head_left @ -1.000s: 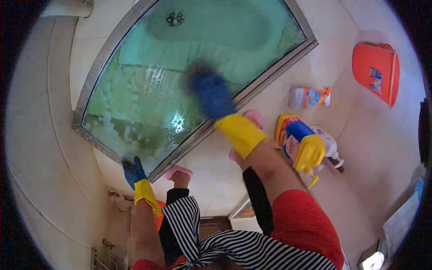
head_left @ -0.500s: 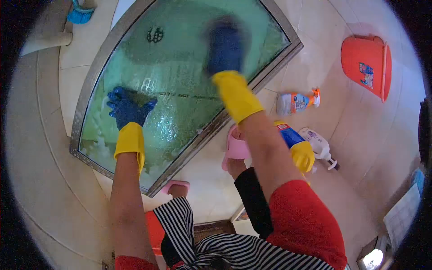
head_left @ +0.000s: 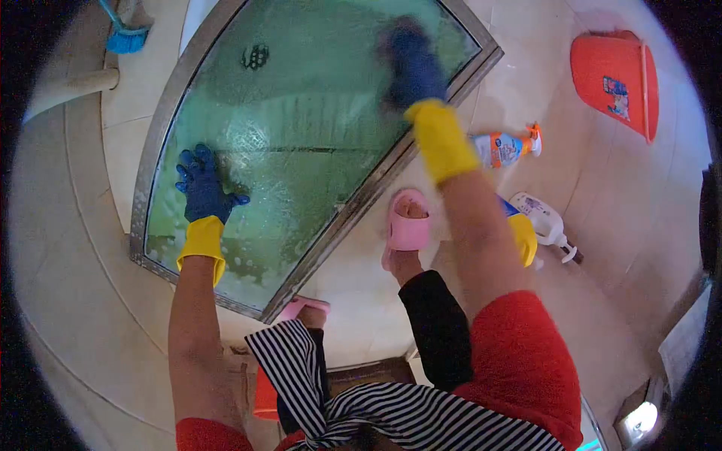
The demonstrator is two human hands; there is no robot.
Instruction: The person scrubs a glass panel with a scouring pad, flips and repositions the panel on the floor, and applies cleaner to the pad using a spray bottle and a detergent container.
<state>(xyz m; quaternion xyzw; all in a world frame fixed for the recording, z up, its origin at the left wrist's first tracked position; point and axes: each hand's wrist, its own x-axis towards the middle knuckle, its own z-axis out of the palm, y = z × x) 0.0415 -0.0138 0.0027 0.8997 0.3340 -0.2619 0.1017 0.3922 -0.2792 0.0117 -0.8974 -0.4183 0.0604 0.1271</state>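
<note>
A curved glass panel [head_left: 301, 113] in a grey metal frame lies below me, its surface wet and streaked with suds. My left hand [head_left: 204, 188], in a blue rubber glove with a yellow cuff, rests on the left part of the glass with its fingers spread. Over the upper right of the glass is my right hand [head_left: 416, 68], gloved the same way and smeared by motion. Its fingers are too blurred to make out, and so is anything under them.
Right of the panel lie a spray bottle [head_left: 505, 149], a white pump bottle [head_left: 543, 222] and a blue-and-yellow container [head_left: 524, 234] partly behind my right arm. A red bucket [head_left: 615, 90] is farther right. A blue brush [head_left: 126, 40] is at upper left. Pink slippers [head_left: 410, 225] are near the frame.
My right hand has swept rightward across the glass toward the frame. My left hand remains on the glass, its fingers spread wider. The view has shifted slightly.
</note>
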